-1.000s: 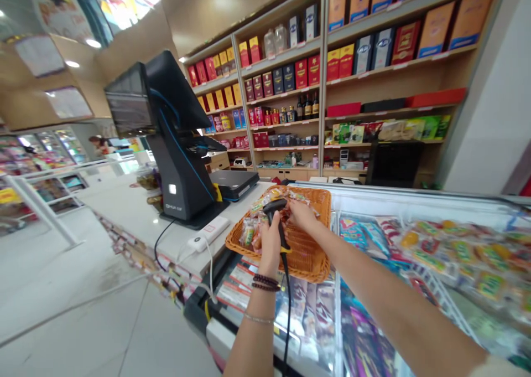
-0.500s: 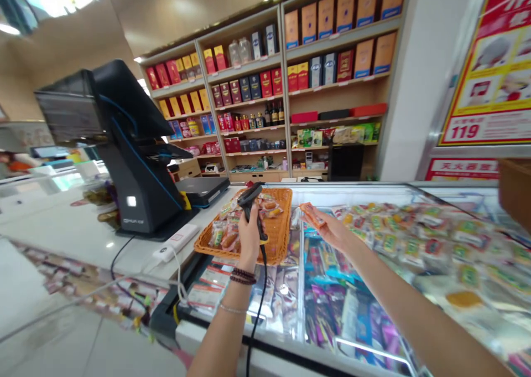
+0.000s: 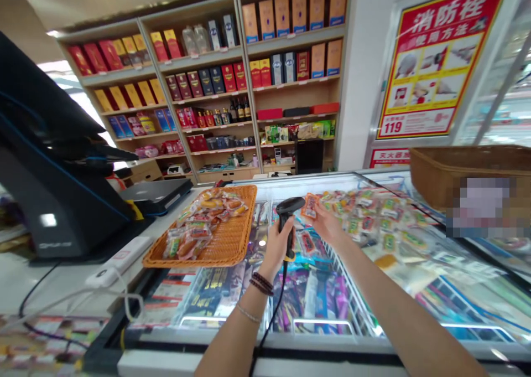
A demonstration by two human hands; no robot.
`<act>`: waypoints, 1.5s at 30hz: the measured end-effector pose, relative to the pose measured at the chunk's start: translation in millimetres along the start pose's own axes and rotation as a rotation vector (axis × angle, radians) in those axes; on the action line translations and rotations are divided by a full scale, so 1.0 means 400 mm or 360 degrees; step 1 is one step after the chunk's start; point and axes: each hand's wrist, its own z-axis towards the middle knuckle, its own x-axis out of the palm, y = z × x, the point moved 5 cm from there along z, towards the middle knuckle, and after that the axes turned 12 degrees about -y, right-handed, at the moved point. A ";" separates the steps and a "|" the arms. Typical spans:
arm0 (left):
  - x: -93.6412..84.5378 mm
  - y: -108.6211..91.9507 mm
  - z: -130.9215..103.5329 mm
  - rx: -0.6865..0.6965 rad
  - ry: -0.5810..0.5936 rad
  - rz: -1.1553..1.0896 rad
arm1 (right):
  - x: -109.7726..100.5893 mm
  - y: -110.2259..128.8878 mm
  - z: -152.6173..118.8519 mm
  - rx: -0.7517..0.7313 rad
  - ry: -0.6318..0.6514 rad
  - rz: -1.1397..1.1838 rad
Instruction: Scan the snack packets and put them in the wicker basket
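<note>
My left hand [image 3: 277, 244] is wrapped round the handle of a black barcode scanner [image 3: 289, 206], whose cord hangs down past my wrist. Its head points right, toward a small orange snack packet [image 3: 309, 206]. That packet is pinched in the fingers of my right hand [image 3: 327, 222], close to the scanner but apart from it. Left of my hands, an orange wicker basket [image 3: 232, 238] holds several packaged snacks [image 3: 194, 227]. Many more wrapped snacks [image 3: 365, 211] are spread on the glass to the right of my right hand.
Under my hands is a glass-topped freezer [image 3: 232, 341] with colourful packages inside. A black checkout terminal [image 3: 53, 189] and a white power strip [image 3: 118, 261] stand at left. A brown basket [image 3: 431, 172] sits at right. Shelves of boxes [image 3: 207, 83] line the back wall.
The view has swung right. My left hand has carried the scanner from over the basket to beside the packet. My right hand now holds the packet up in front of the scanner head.
</note>
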 end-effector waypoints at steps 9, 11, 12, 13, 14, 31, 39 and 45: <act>-0.037 0.020 -0.022 -0.0061 0.0087 0.0219 | 0.013 -0.015 -0.003 0.0089 -0.0029 -0.0097; -0.036 0.016 -0.023 -0.0048 0.0131 0.0257 | 0.015 -0.014 -0.006 0.0135 -0.0040 -0.0047; -0.035 0.014 -0.024 -0.0041 0.0147 0.0266 | 0.017 -0.013 -0.008 0.0149 -0.0046 -0.0026; -0.036 0.012 -0.024 -0.0033 0.0158 0.0273 | 0.018 -0.011 -0.009 0.0155 -0.0052 -0.0014; -0.036 0.009 -0.025 -0.0025 0.0168 0.0280 | 0.020 -0.010 -0.010 0.0156 -0.0060 -0.0011; -0.039 0.019 -0.023 -0.0054 0.0189 0.0281 | 0.031 0.001 -0.018 0.0137 -0.0046 -0.0086; -0.036 -0.020 -0.034 -0.0070 0.0251 0.0293 | 0.022 0.000 -0.009 0.0093 -0.0042 -0.0123; -0.030 -0.021 -0.038 -0.0008 0.0336 0.0403 | 0.018 -0.004 -0.009 0.0209 -0.0090 -0.0024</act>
